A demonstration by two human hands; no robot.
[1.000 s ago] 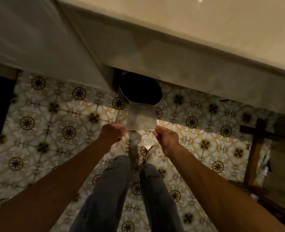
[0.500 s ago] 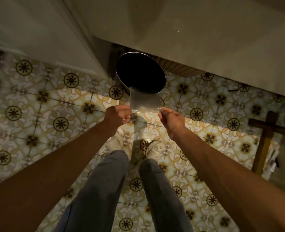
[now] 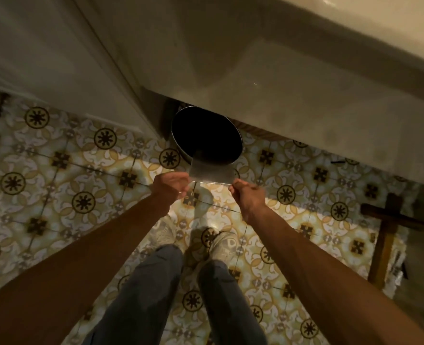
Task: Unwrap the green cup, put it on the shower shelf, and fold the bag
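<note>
A clear plastic bag [image 3: 211, 172], folded into a flat rectangle, is stretched between my two hands above the patterned floor. My left hand [image 3: 169, 186] pinches its left near corner. My right hand [image 3: 248, 195] pinches its right near corner. The bag's far edge overlaps the front rim of a round dark bin [image 3: 206, 138]. The green cup and the shower shelf are not in view.
The open bin stands on the floor under a pale counter [image 3: 280, 83], beside a white cabinet side [image 3: 56, 58]. A wooden frame [image 3: 390, 225] stands at the right. My legs and white shoes [image 3: 223, 245] are below my hands on the tiled floor [image 3: 81, 195].
The view shifted, so the bin and hands sit differently in the frame. My hands moved forward with the bag until its far edge lies over the bin's front rim.
</note>
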